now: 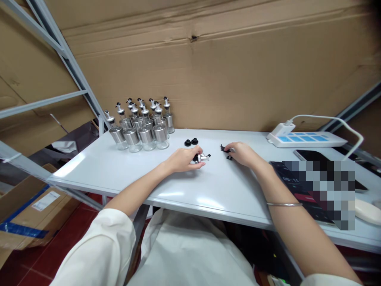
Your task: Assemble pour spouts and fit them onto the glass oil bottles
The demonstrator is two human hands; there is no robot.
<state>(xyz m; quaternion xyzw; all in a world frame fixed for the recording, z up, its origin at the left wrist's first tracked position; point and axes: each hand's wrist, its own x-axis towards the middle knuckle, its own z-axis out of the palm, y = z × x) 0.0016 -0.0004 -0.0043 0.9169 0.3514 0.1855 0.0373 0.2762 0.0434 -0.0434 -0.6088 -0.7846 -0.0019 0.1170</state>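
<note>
My left hand [186,159] is closed around a pourer spout [203,158], a silver piece with a black base and a small black flap at its tip. The spout lies sideways, its tip toward my right hand. Over some small black plastic parts [228,157] at the middle of the table is my right hand [239,152], its fingertips pinched on one black piece [224,148]. My fingers partly cover these parts. Two round black stoppers [191,142] lie on the table just beyond my left hand.
Several glass bottles [147,140] with steel bands and pourer tops stand at the back left. A power strip [308,140] with a white plug and cable lies at the back right. Nearer are a phone [300,155] and a dark screen [287,178]. Cardboard [223,79] backs the white table [190,190].
</note>
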